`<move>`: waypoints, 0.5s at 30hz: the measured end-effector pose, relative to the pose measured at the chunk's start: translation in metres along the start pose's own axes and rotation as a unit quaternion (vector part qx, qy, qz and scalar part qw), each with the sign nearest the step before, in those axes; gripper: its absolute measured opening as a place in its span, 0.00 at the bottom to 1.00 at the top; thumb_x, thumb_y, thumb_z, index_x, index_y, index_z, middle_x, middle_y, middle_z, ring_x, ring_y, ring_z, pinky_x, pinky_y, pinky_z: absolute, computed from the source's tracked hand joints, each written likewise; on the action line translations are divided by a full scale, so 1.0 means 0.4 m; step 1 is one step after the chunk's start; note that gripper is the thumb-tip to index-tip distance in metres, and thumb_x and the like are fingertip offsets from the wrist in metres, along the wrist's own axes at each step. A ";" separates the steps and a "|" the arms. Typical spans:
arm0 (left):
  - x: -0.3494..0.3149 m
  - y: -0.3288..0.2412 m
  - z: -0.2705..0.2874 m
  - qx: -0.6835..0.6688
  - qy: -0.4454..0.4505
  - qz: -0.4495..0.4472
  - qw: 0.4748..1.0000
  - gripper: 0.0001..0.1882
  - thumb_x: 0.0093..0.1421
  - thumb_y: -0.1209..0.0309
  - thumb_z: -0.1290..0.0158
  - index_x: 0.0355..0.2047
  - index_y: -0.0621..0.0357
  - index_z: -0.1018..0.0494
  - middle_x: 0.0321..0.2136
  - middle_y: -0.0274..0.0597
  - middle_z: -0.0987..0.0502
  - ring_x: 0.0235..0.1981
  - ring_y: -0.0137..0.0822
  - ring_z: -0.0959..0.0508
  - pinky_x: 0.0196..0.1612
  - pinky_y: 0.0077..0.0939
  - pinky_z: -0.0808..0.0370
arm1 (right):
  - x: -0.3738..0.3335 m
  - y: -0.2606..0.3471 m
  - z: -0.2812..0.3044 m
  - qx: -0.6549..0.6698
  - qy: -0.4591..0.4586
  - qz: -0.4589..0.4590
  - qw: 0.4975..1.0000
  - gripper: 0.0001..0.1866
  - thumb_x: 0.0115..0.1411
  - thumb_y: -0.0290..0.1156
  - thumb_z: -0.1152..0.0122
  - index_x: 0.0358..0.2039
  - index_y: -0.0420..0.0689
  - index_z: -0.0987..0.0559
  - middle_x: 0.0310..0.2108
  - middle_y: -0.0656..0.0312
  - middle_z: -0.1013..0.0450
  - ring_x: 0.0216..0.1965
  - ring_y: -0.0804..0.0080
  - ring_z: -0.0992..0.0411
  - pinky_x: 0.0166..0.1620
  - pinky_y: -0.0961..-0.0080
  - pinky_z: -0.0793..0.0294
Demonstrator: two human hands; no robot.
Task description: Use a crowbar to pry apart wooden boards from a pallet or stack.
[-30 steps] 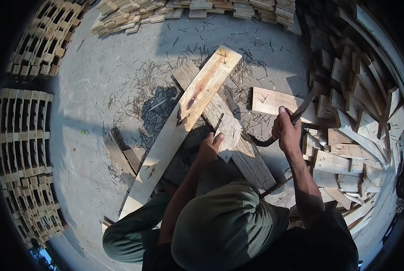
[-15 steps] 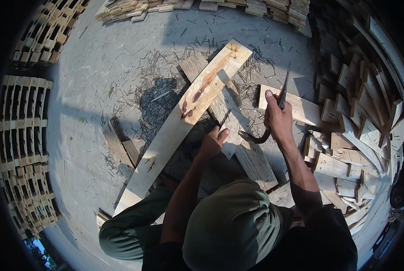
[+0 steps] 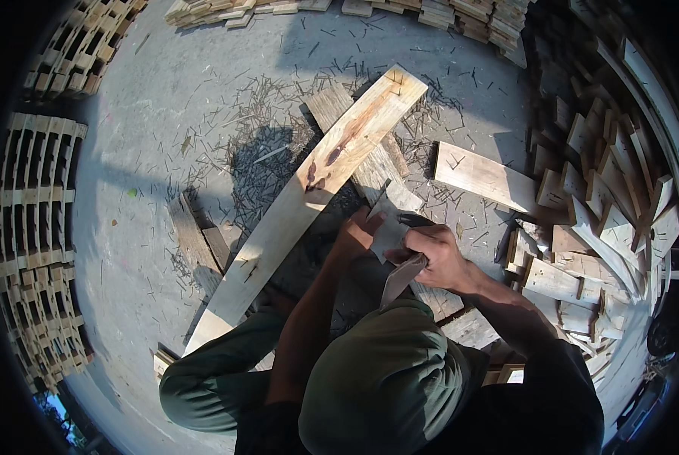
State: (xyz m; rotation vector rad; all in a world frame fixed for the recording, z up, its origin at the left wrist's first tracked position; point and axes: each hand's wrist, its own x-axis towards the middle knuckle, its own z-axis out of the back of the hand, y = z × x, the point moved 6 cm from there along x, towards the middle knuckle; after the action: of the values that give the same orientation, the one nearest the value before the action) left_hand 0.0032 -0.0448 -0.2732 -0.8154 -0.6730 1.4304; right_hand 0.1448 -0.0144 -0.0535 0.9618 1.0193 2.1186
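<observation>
My left hand presses on a grey weathered plank and holds it down. Just to its right, my right hand grips the handle of a dark claw hammer. The hammer's head is down at the plank's surface, close to my left fingers. A long pale plank lies diagonally across the grey one, reaching from the lower left to the upper right. My green cap and my knee fill the bottom of the view.
Bent nails litter the concrete floor around the planks. A short pale board lies to the right, beside a heap of wood offcuts. Pallets stand stacked on the left, and board piles lie along the top.
My right hand was raised with the hammer out to the right. It has swung down and inward to the grey plank beside my left hand, which stayed on the plank.
</observation>
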 end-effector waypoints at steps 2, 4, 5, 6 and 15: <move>0.012 0.007 -0.004 -0.020 0.022 0.037 0.999 0.27 0.61 0.47 0.50 0.32 0.65 0.31 0.27 0.64 0.26 0.34 0.62 0.24 0.37 0.46 0.29 | -0.029 0.049 -0.018 0.001 0.073 0.126 0.989 0.22 0.47 0.29 0.28 0.14 0.43 0.38 0.12 0.59 0.41 0.12 0.59 0.39 0.17 0.67 0.43; 0.013 0.020 -0.006 -0.041 0.042 0.073 0.996 0.27 0.60 0.47 0.50 0.32 0.65 0.31 0.28 0.64 0.25 0.34 0.62 0.24 0.37 0.46 0.29 | -0.058 0.044 -0.016 -0.020 0.089 0.129 0.987 0.21 0.47 0.32 0.28 0.15 0.42 0.35 0.13 0.60 0.40 0.13 0.62 0.37 0.18 0.67 0.41; 0.005 0.035 -0.006 -0.205 0.071 0.112 0.970 0.22 0.61 0.54 0.50 0.37 0.65 0.31 0.27 0.57 0.26 0.30 0.53 0.25 0.32 0.38 0.30 | -0.068 0.045 -0.018 -0.041 0.104 0.131 0.985 0.21 0.47 0.36 0.28 0.16 0.42 0.33 0.13 0.61 0.38 0.14 0.64 0.36 0.19 0.67 0.38; -0.010 0.051 -0.009 -0.362 0.097 0.148 0.915 0.18 0.62 0.61 0.50 0.43 0.65 0.31 0.26 0.49 0.28 0.25 0.43 0.26 0.28 0.31 0.30 | -0.067 0.055 -0.022 -0.034 0.114 0.148 0.982 0.21 0.47 0.35 0.28 0.16 0.42 0.34 0.13 0.61 0.39 0.14 0.64 0.37 0.19 0.67 0.39; 0.079 -0.027 0.116 0.004 -0.104 0.091 0.990 0.34 0.57 0.44 0.46 0.34 0.72 0.28 0.19 0.51 0.29 0.24 0.41 0.24 0.30 0.33 0.29 | -0.036 0.036 -0.041 -0.060 0.100 0.178 0.977 0.21 0.47 0.34 0.28 0.15 0.43 0.35 0.14 0.61 0.38 0.16 0.63 0.35 0.20 0.67 0.37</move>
State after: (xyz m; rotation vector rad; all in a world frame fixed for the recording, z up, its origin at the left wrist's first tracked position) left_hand -0.0266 -0.0090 -0.2401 -0.7413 -0.7666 1.6986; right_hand 0.1371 -0.0393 -0.0539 0.9429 0.8485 2.5841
